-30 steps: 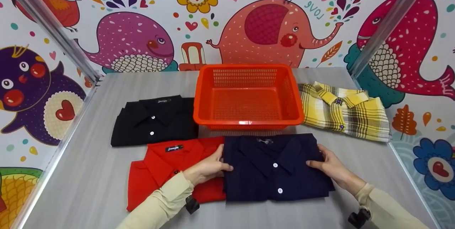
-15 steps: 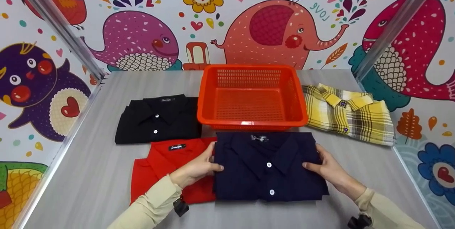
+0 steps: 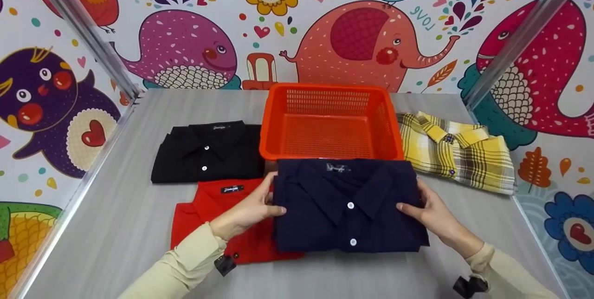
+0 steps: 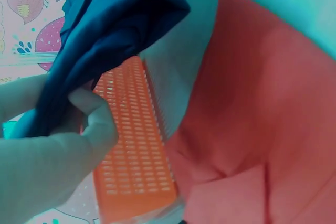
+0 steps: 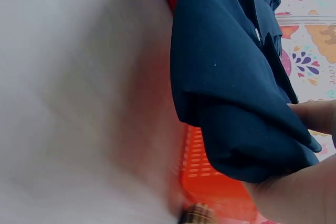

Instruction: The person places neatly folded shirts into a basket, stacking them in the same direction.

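Note:
A folded navy shirt [image 3: 345, 211] with white buttons is held up between both hands, its collar end overlapping the front rim of the orange basket [image 3: 332, 139] in the head view. My left hand [image 3: 248, 208] grips its left edge, thumb on top and fingers beneath; the left wrist view shows the navy cloth [image 4: 105, 30] pinched there. On the opposite edge my right hand [image 3: 438, 217] grips the same way, and the fold [image 5: 236, 93] sags in the right wrist view. Below the left hand lies a folded red shirt [image 3: 195, 215], partly covered by the forearm and the navy shirt.
Left of the basket lies a folded black shirt [image 3: 209, 152]. A folded yellow plaid shirt [image 3: 457, 152] sits at its right, close to the basket wall. Patterned panels with metal posts [image 3: 519, 39] bound the grey table [image 3: 111, 197] at the back and sides.
The navy shirt has been lifted off the table and shifted left and toward the basket, both hands gripping it throughout. More of the red shirt's lower front shows. The camera view has shifted slightly.

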Tool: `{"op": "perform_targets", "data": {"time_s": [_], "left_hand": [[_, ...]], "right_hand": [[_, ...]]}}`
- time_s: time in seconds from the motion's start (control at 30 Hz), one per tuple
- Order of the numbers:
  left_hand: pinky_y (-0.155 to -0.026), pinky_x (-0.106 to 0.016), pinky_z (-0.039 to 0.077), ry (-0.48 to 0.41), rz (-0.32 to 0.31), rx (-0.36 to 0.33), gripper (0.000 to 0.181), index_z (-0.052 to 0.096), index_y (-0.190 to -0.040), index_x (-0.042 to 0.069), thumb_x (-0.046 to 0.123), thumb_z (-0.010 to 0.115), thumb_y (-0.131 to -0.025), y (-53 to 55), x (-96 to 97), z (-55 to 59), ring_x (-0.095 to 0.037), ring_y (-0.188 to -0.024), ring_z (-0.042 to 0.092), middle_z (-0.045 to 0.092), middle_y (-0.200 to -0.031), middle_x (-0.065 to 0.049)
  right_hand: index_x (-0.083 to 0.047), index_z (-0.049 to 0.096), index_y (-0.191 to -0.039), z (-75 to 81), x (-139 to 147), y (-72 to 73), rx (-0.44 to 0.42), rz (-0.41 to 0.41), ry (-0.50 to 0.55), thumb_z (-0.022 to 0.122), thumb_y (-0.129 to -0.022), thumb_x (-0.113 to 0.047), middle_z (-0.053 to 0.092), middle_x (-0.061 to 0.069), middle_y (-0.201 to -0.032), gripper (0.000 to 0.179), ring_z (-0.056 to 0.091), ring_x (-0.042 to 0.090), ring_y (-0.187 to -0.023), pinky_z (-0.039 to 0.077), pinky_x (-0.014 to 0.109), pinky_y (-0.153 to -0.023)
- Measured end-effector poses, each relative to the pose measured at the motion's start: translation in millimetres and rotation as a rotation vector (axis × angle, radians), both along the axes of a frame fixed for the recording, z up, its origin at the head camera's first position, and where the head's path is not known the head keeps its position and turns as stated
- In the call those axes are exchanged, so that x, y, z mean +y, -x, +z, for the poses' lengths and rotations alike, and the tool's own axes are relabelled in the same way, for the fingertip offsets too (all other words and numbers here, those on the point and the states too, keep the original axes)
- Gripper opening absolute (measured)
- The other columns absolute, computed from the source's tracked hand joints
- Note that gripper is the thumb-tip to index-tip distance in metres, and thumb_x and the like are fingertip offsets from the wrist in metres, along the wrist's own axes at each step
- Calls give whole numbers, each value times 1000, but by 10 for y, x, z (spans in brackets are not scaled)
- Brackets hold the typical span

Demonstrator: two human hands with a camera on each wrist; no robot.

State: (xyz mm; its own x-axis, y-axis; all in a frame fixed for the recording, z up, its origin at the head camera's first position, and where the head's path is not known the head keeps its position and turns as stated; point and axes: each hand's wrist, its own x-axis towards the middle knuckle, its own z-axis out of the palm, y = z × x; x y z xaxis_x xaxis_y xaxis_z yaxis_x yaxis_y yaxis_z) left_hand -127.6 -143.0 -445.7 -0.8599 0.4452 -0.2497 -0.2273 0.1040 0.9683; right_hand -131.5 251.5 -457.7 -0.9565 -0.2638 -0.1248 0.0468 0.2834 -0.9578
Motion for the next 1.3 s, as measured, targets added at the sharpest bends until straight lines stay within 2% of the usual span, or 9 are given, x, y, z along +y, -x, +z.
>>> {"op": "perform_targets", "data": {"time_s": [0.27,0.43,0.67,0.87,0.97,1.03,1.17,1.27,1.3], "left_hand": [[-90,-37,45,-34,29,73,74,26,-145,11,-12,60,-83,265,-7,185,-27,-107,56,49,-126,-18],[-90,-35,45,-32,25,107,76,24,-146,10,-11,61,-83,437,-40,259,-25,-104,58,55,-121,-18],[-82,-35,49,-65,32,111,79,24,-148,14,-13,59,-83,676,-68,256,-25,-96,61,60,-115,-18],[-81,-36,51,-127,32,153,77,28,-147,11,-15,58,-81,921,-63,216,-26,-95,63,62,-113,-20],[-76,-34,52,-157,52,141,77,29,-147,12,-16,57,-81,1038,-37,221,-25,-91,64,63,-110,-20],[-70,-29,51,-153,70,128,80,28,-149,13,-16,57,-81,1107,-12,235,-21,-84,63,64,-107,-18],[-55,-21,38,-142,113,102,83,26,-151,15,-15,58,-80,1213,30,281,-12,-65,54,64,-98,-11],[-52,-20,35,-153,130,89,82,27,-150,14,-16,56,-79,1274,64,329,-11,-61,50,63,-96,-10],[-54,-20,38,-161,132,83,82,27,-150,14,-16,56,-80,1291,75,345,-12,-64,52,63,-97,-10]], "right_hand": [[5,30,-145,254,-54,191,87,-29,3,65,-86,5,50,26,-129,68,57,12,-104,47,25,-85],[7,34,-140,371,-91,326,124,-43,12,65,-86,6,52,25,-124,62,58,13,-100,48,25,-82],[4,37,-139,348,-135,538,141,-81,29,63,-87,6,54,20,-121,59,57,13,-100,47,25,-83],[4,30,-144,300,-159,739,118,-116,72,62,-87,6,50,18,-127,65,54,11,-104,45,24,-86],[3,29,-147,306,-154,835,109,-133,101,61,-87,6,48,19,-129,68,54,12,-105,44,25,-87],[1,28,-148,314,-144,894,100,-141,111,61,-87,6,47,19,-131,70,53,13,-106,44,25,-89],[0,26,-149,326,-138,1004,52,-151,117,61,-87,4,43,20,-136,71,48,19,-111,40,29,-93],[-1,24,-149,344,-132,1088,22,-154,122,60,-88,2,39,19,-140,71,44,23,-117,36,35,-99],[-1,23,-150,354,-129,1117,15,-154,125,59,-88,3,38,19,-141,72,43,24,-118,34,37,-101]]}}
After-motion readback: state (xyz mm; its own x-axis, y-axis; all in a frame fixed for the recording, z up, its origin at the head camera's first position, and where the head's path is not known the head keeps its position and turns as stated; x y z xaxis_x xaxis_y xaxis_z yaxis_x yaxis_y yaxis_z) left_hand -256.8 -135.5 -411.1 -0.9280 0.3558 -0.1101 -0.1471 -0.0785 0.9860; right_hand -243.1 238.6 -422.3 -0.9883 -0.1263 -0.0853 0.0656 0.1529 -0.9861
